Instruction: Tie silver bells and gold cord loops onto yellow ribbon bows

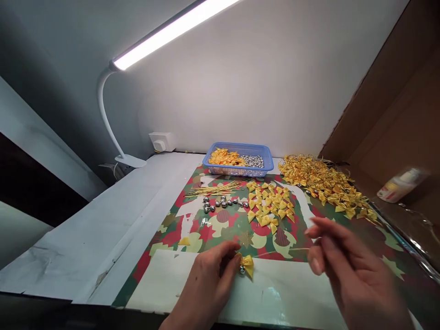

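- Head view: my left hand [208, 277] has its thumb and forefinger closed on the near end of a yellow bow [248, 263], which juts out to the right of my fingertips.
- A silver bell [242, 270] sits against the front of that bow, just beside my left thumb tip.
- A thin gold strand [283, 251] runs from near the bow toward my right hand [352, 270], well apart from the bow; those fingers are curled and blurred, so I cannot tell whether they pinch the strand.
- Both hands are over the white sheet [285, 288] at the near edge of the patterned mat [237, 231].
- Beyond my fingers, on the mat, lie loose bells [224, 202], a bundle of gold ties [218, 188] and a cluster of bows [270, 207].
- Farther back stands a blue basket [237, 173].
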Demonstrator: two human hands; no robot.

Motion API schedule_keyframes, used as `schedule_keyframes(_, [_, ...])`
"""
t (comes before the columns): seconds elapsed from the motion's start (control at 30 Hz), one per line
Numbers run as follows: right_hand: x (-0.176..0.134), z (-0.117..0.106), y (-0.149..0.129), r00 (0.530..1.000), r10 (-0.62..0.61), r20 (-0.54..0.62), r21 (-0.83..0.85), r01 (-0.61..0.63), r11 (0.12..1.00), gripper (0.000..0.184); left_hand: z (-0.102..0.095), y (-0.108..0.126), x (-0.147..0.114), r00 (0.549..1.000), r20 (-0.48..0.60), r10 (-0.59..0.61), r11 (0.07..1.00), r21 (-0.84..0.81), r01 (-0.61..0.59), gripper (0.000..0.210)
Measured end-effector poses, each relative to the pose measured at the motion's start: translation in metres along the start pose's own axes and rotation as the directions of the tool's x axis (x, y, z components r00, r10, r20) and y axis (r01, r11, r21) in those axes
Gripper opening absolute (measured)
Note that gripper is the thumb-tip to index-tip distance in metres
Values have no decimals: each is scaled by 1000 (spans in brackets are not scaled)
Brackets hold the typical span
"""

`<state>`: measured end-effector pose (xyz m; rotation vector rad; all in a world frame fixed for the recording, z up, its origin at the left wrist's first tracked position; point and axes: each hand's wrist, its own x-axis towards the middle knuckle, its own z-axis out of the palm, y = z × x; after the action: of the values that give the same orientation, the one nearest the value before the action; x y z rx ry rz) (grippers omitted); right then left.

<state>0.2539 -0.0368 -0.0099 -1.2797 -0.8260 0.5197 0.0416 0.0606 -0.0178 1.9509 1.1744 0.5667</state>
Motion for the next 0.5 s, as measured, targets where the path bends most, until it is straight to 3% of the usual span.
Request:
schedule_keyframes(0.07, [3, -1, -8, 992, -42, -118, 55, 49, 997, 29, 0, 0, 1, 1000, 0, 17, 998, 54, -16, 24])
schedule_keyframes(0.17, [3, 9, -11, 971, 28, -239, 66, -13, 998, 34, -4, 3, 5, 999, 8, 36, 992, 123, -37, 23])
schedule_keyframes(0.27, [0, 22, -2, 971, 178, -157, 80, -167, 983, 29, -16, 8, 14, 999, 13, 37, 982, 185, -38, 22])
schedule_keyframes(0.37, [-4, 33, 13, 962, 270, -48, 138, -261, 955, 36, -34, 17, 33, 999, -46, 29, 961, 275, -15, 24])
schedule_keyframes(0.5, [-13, 40, 28, 971, 223, -90, 76, -217, 973, 39, -57, 26, 79, 985, -171, 23, 898, 436, 55, 20])
